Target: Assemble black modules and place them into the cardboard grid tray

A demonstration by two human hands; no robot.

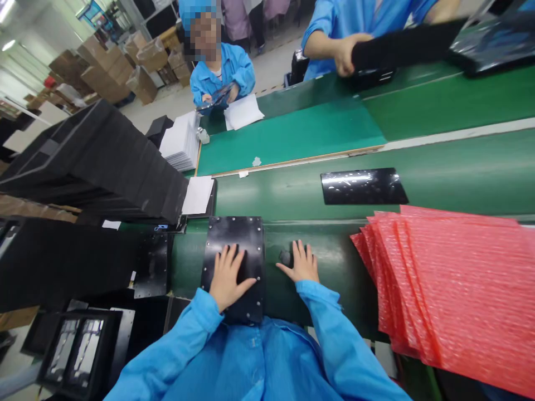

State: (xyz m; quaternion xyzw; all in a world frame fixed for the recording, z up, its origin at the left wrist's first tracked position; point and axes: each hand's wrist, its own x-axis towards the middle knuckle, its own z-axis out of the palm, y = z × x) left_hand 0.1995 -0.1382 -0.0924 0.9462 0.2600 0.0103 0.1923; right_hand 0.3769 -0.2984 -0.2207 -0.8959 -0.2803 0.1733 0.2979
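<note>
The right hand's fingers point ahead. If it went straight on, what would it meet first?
The right hand looks free ahead across the green belt. The small dark object sits beside its fingers, just off that line, though depth is hard to read.

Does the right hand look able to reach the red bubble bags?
Probably yes: the right hand rests on the green belt, with nothing visible between it and the red bubble bags.

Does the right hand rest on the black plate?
No, the right hand lies on the green belt beside a small black piece; the left hand is on the plate.
</note>
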